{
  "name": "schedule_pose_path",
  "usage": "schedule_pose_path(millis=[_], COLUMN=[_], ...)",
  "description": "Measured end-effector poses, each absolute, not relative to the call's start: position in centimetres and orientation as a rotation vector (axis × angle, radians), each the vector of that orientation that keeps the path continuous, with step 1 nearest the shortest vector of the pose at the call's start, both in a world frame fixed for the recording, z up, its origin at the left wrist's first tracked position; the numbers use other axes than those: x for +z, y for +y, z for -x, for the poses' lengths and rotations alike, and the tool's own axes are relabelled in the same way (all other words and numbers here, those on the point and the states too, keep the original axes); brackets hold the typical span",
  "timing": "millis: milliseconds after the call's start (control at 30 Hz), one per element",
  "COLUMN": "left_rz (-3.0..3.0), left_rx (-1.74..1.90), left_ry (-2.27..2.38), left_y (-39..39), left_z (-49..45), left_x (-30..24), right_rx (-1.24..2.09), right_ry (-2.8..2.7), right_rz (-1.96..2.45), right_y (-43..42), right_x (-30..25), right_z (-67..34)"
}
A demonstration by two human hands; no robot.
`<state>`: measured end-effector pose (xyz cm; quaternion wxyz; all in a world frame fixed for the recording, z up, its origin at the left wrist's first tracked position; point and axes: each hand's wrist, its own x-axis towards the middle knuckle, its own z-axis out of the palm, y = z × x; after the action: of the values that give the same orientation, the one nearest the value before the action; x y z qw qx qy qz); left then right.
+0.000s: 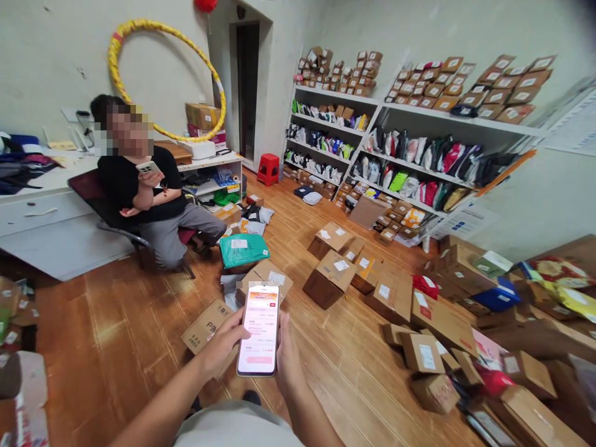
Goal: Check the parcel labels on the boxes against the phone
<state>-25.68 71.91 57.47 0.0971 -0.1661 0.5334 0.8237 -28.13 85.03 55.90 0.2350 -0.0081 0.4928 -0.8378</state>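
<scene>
A smartphone (pixel 259 332) with a lit pink and white screen is held upright in front of my body. My left hand (pixel 230 338) grips its left edge, the thumb lying over the screen. Along the right edge my right hand (pixel 287 347) supports the phone, its fingers mostly hidden behind it. Just beyond the phone lies a cardboard box (pixel 272 276) with a white label, partly covered by it. Another box (pixel 202 326) with printed characters sits on the floor behind my left hand. A green wrapped parcel (pixel 244 249) lies further back.
A person (pixel 139 180) sits in a chair at the left, holding a phone (pixel 148 167). White shelves (pixel 379 112) packed with parcels line the back wall. Many boxes (pixel 391 292) spread over the wooden floor (pixel 321 372) at right. A red stool (pixel 268 169) stands near the doorway.
</scene>
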Motion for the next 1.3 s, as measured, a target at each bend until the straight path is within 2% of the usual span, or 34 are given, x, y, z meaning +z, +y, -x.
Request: schedule_pose_path(millis=[333,667,800,1000,1300], left_rz=[0.546,0.609,0.428,0.548,0.74], left_rx=[2.471,2.504,2.445,2.469,2.502], left_ry=[1.57,1.567,1.624,1.587,1.576], left_y=[72.6,71.5,71.4,72.1,71.4], left_z=[25.8,26.1,26.1,26.1,26.3], left_x=[58.7,55.7,56.7,58.3,55.9], right_rx=[-2.277,-2.296,-2.292,-2.285,-2.271], right_ry=[1.463,1.378,1.362,1.378,1.42], right_rz=[0.038,0.025,0.013,0.018,0.047], right_y=[85.1,85.2,85.1,85.1,85.0], right_x=[56.0,56.5,56.3,55.8,56.7], right_z=[28.2,28.2,28.3,28.3,28.3])
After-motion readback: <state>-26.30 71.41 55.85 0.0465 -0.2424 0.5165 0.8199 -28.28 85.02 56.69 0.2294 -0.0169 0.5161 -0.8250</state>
